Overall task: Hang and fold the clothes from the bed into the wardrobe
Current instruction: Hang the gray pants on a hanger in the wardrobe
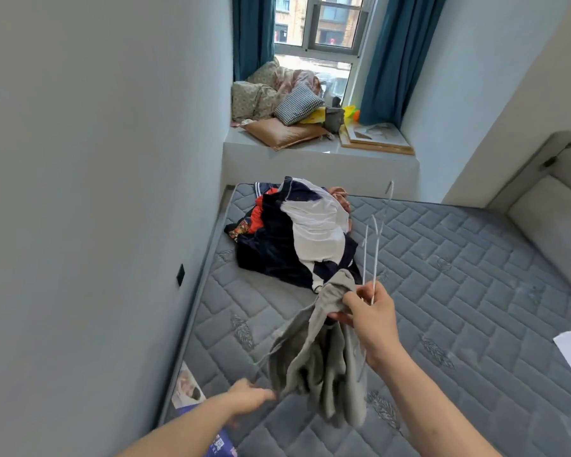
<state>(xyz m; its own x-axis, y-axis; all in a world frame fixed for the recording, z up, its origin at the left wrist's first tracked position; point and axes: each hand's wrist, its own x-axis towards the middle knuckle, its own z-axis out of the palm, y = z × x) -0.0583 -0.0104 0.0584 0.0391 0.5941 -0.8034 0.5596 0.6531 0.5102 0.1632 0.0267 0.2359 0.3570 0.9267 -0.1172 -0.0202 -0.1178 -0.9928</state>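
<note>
R hand (371, 319) grips hangers (374, 249) + grey garment (314, 354), L hand (249, 395) pinches hem, over grey quilted mattress (459, 275)

A single wide-angle head view looks forward and steeply down from standing height over the bed (442, 275), facing the window (320, 28) at the far end, with both forearms close beneath the lens.

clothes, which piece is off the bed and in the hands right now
The grey garment: it hangs from the right hand, which also holds white wire hangers. The other clothes lie piled on the mattress.
</note>
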